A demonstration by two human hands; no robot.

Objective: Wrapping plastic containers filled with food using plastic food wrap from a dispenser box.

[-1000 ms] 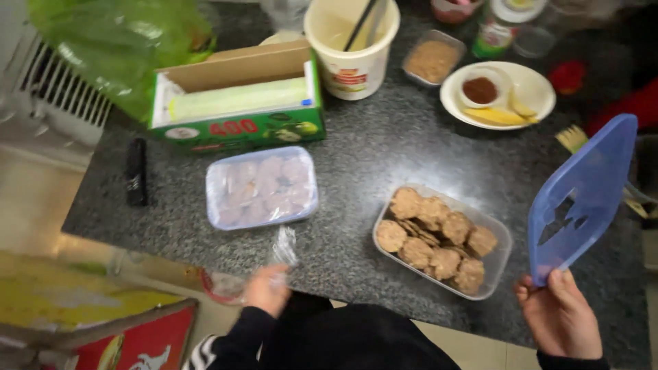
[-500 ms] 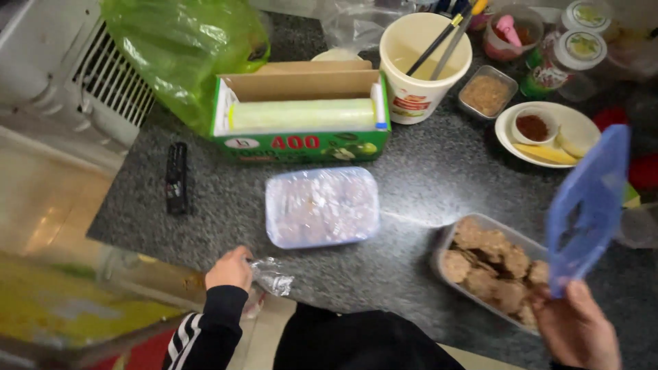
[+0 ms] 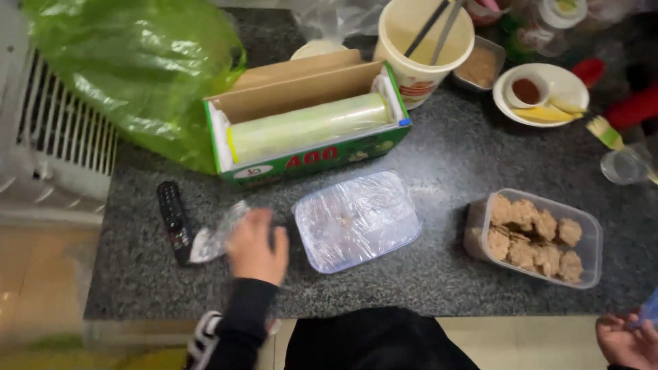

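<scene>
The left hand (image 3: 257, 247) lies low on the grey stone counter (image 3: 445, 157), fingers curled around a crumpled scrap of clear film (image 3: 218, 236) that sticks out at its nine o'clock; just beyond the scrap lies a black remote (image 3: 173, 220); at the hand's three o'clock, close by, sits a film-covered plastic tub (image 3: 356, 220); at its twelve o'clock stands an open green box (image 3: 308, 130) holding a roll of wrap; the right hand (image 3: 627, 341) shows at the frame's five o'clock corner, pinching a blue lid (image 3: 651, 312), mostly cut off; an uncovered tub of brown patties (image 3: 534, 236) lies at its eleven o'clock.
</scene>
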